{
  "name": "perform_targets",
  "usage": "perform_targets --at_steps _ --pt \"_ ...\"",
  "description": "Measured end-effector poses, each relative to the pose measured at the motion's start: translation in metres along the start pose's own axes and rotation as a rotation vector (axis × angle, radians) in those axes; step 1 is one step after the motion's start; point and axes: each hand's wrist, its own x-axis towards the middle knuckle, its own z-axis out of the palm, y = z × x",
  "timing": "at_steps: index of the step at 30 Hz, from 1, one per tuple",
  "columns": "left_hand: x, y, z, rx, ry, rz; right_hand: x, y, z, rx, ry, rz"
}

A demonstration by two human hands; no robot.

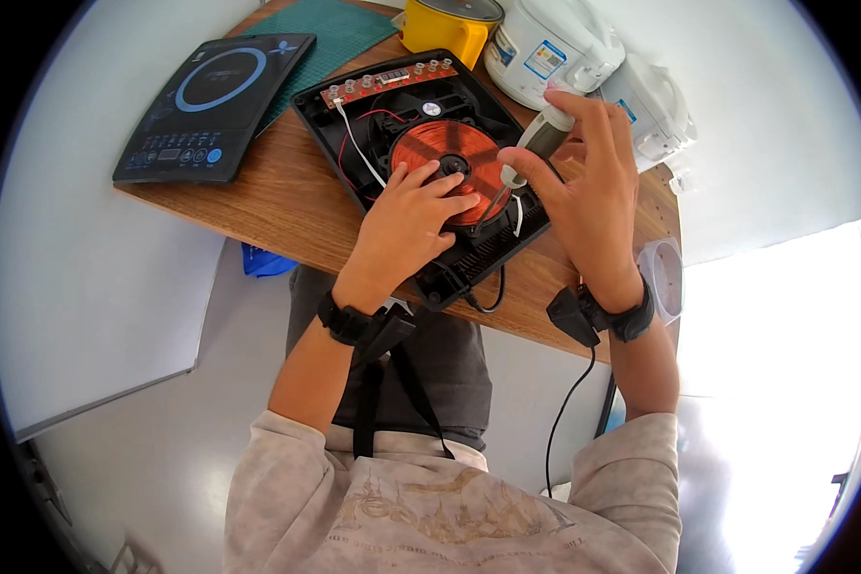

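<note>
The opened black base of an induction cooker point(354, 134) lies on the table in front of me, its insides bare. Within it sits a round copper coil point(483, 158), and a red circuit board point(364, 88) runs along the far edge. My left hand point(407, 220) rests on the coil with its fingers spread. My right hand point(593, 182) grips a screwdriver point(547, 134) by its grey-green handle. The shaft slants down to the near right rim of the coil; the tip's exact contact is hard to make out. White and red wires lie around the coil.
The cooker's black glass top panel point(222, 81) lies at the left, partly over a green cutting mat point(330, 29). Behind stand a yellow pot point(440, 33) and two white rice cookers point(555, 53). A clear round container point(660, 277) sits at the table's right edge.
</note>
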Motion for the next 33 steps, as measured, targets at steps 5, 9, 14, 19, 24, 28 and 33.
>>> perform_targets --at_steps 5,9,14,19,24,28,33 --pt "-0.001 0.0 -0.001 0.012 0.007 -0.001 0.004 -0.006 -0.004 0.055 0.072 -0.028" --pt "-0.001 0.0 -0.003 0.027 -0.008 0.007 0.009 -0.009 -0.005 0.114 0.039 -0.037" --pt "0.0 -0.001 0.001 0.013 -0.006 0.026 0.01 -0.01 -0.005 0.226 -0.037 -0.047" --pt "-0.001 -0.004 0.001 0.004 -0.006 0.018 0.002 -0.024 -0.015 0.441 -0.211 0.22" --pt "0.0 0.0 0.0 0.0 0.014 0.005 -0.006 -0.016 -0.015 0.589 -0.196 0.201" --pt "0.0 0.001 0.001 -0.023 0.032 0.016 -0.006 -0.017 -0.016 0.509 -0.127 0.126" --pt "0.0 0.0 -0.004 -0.024 -0.003 0.006 0.004 -0.023 -0.023 0.335 -0.096 0.011"
